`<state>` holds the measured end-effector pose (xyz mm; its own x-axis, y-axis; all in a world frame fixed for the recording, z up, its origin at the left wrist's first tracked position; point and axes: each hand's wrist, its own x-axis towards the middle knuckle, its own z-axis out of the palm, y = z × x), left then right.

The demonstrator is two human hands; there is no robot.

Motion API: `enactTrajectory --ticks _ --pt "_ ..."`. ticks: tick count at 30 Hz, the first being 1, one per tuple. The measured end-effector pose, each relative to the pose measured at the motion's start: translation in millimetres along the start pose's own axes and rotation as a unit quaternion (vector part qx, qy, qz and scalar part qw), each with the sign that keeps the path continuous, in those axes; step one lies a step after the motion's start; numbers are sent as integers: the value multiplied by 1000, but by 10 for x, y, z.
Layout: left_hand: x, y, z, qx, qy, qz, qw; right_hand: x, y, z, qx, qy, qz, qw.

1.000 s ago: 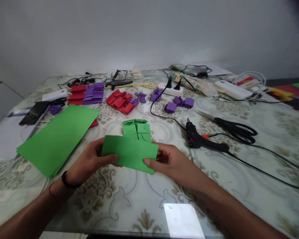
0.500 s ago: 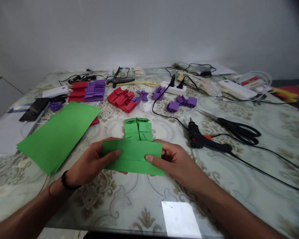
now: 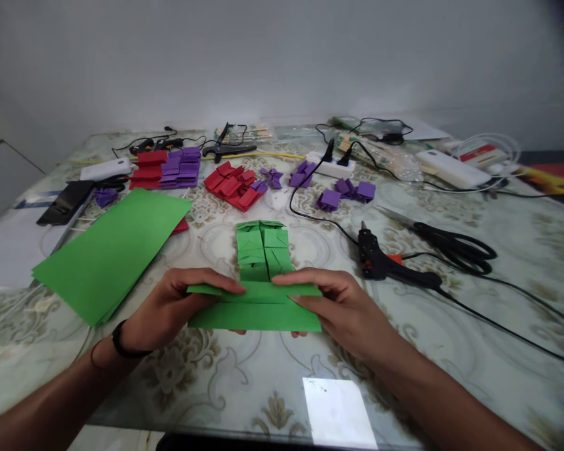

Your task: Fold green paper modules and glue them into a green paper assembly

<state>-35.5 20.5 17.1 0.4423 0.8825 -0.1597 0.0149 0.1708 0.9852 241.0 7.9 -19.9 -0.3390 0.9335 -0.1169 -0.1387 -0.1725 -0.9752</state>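
Observation:
A strip of green paper is stretched level between my two hands, with a crease along its length and its far edge bent over. My left hand grips the left end, its index finger along the folded edge and thumb below it. At the right end my right hand pinches the paper the same way. Fingertips of both hands show beneath the near edge. Just beyond the strip lie folded green paper pieces, partly hidden by it. A stack of green paper sheets rests to the left of my left hand.
On the right lie a black glue gun with its cable and black-handled scissors. Red folded pieces and purple folded pieces sit farther back. A white power strip and a phone are also on the table.
The far edge of the green strip is now bent over, and both index fingers have come onto it from above. More of the folded green pieces behind shows.

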Motion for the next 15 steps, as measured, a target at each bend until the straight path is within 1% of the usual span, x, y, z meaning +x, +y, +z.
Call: enactTrajectory --ticks 2,5,7,10,11,13,15 --pt "9 41 -11 62 6 20 998 -1 -18 -19 4 -18 -3 1000" --pt "35 99 -6 128 2 35 991 -4 -65 -47 -40 -11 -3 999" --pt "55 120 7 140 0 29 990 -14 -110 -57 -65 -21 -9 998" --pt "78 108 20 138 25 21 990 -39 -184 -36 -72 -68 -26 995" --pt "81 92 20 138 31 21 990 -45 -203 -17 -82 -74 -34 993" --pt "79 46 16 142 24 17 989 -46 -220 32 -114 -63 -44 990" --pt "64 -8 16 147 -9 2 989 -33 -205 89 -147 -39 -39 988"
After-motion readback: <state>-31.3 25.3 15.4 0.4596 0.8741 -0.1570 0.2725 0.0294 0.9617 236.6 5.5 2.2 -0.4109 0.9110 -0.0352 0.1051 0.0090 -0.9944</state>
